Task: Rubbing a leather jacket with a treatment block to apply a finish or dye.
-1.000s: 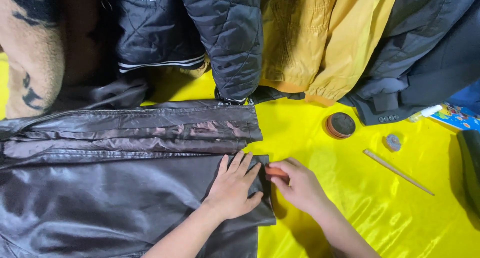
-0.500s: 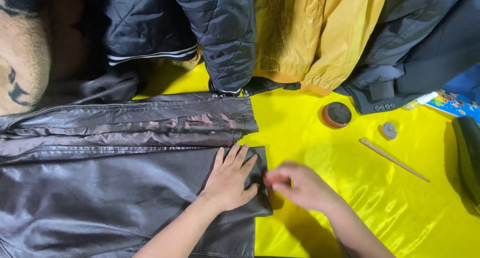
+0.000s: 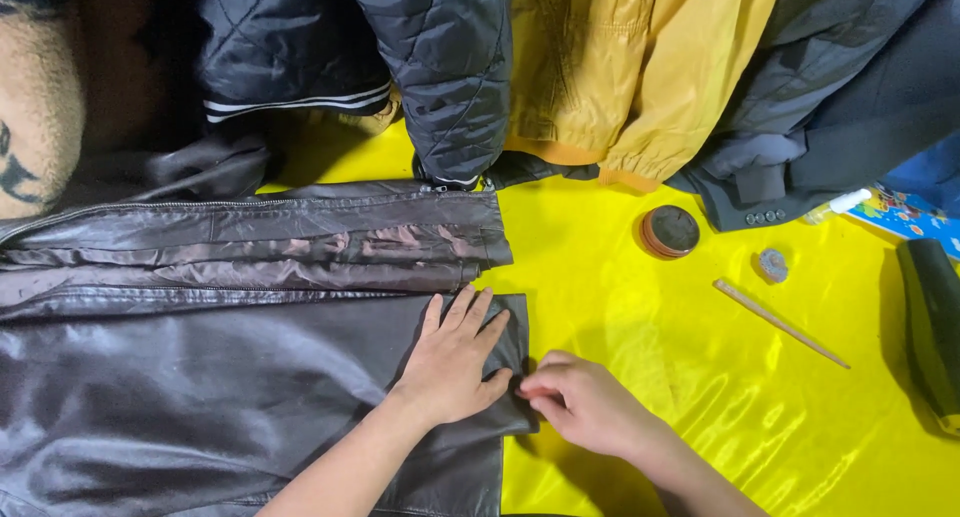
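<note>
A dark brown leather jacket (image 3: pixel 230 377) lies spread flat on the yellow-covered desk (image 3: pixel 640 377), filling the left half of the view. Its sleeve (image 3: pixel 300 247), worn pale in patches, runs across the top of the garment.

The left hand (image 3: pixel 455 362) rests palm down on the jacket's right-hand edge, fingers (image 3: pixel 470 312) spread and flat, pressing the leather without gripping it. The right hand (image 3: pixel 585 402) sits just beside it on the yellow cover, its fingers (image 3: pixel 535 385) drawn together in a pinch at the very edge of the leather; whether they actually hold the edge or something small cannot be told. The two hands nearly touch at the thumbs.

Well apart to the right lie a round tin (image 3: pixel 668 231), a small grey lump (image 3: pixel 773 265) and a thin wooden stick (image 3: pixel 780 323). Quilted black, mustard-yellow and grey jackets are piled along the top.
</note>
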